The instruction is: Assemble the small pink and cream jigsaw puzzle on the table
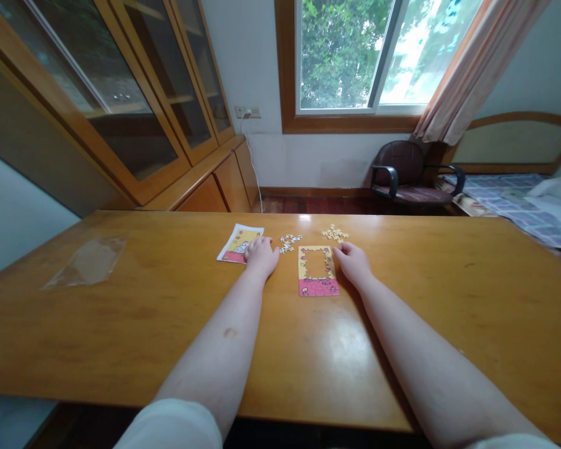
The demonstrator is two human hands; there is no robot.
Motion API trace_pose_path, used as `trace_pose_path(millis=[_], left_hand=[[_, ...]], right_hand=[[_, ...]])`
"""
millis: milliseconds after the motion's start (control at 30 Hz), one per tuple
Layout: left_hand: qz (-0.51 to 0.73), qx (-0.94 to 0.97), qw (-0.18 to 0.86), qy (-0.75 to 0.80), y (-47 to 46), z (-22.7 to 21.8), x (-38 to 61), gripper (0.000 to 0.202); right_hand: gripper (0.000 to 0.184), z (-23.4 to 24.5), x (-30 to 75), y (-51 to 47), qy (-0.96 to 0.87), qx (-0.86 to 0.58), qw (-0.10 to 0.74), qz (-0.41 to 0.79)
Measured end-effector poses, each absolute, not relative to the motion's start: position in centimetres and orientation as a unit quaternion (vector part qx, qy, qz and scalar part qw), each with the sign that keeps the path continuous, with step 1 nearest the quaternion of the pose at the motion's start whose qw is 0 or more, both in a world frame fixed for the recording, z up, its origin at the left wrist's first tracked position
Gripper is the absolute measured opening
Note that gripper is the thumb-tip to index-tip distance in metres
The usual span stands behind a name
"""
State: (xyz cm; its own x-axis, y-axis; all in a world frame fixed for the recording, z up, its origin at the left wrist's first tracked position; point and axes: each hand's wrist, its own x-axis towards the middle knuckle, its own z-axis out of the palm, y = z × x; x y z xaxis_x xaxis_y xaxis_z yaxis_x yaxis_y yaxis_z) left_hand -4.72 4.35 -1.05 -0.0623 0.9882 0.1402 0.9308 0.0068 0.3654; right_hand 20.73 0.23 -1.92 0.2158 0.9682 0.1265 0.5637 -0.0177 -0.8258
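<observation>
A partly built jigsaw puzzle (318,287) lies flat on the table, its border and pink lower part joined around an open middle where the wood shows. My right hand (354,262) rests at its upper right edge, fingers curled together; whatever they hold is hidden. My left hand (260,255) lies over the right side of a printed picture card (237,241) in yellow and pink, its fingers loosely stretched out. Between that hand and the puzzle are loose, pale printed puzzle pieces (287,242). A second pile of tan puzzle pieces (335,233) sits beyond the puzzle's top right corner.
A clear plastic bag (88,260) lies on the left of the wooden table (177,312). Past the far edge stand a glass-door cabinet (201,163) at left and an armchair (404,171) at right. A bed (528,196) is at far right, with a window (346,56) behind.
</observation>
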Motion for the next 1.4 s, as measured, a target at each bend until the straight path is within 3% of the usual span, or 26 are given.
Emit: trace_pose_path(millis=[200, 467, 1167, 1400], left_hand=[[0.173, 0.669, 0.080, 0.719, 4.5, -1.2, -4.7, 0.043], [0.196, 0.762, 0.091, 0.610, 3.8, -0.7, -4.0, 0.030], [0.210, 0.751, 0.092, 0.619, 4.1, -1.0, -3.8, 0.015], [0.210, 0.690, 0.050, 0.691, 4.3, -0.8, -4.3, 0.015]], right_hand=[[0.030, -1.8, 20.7, 0.3, -0.573, -0.673, 0.393, 0.253], [0.030, -1.9, 20.6, 0.3, -0.574, -0.670, 0.397, 0.253], [0.032, -2.0, 20.7, 0.3, -0.583, -0.678, 0.374, 0.245], [0.032, -2.1, 20.8, 0.3, -0.586, -0.673, 0.382, 0.242]])
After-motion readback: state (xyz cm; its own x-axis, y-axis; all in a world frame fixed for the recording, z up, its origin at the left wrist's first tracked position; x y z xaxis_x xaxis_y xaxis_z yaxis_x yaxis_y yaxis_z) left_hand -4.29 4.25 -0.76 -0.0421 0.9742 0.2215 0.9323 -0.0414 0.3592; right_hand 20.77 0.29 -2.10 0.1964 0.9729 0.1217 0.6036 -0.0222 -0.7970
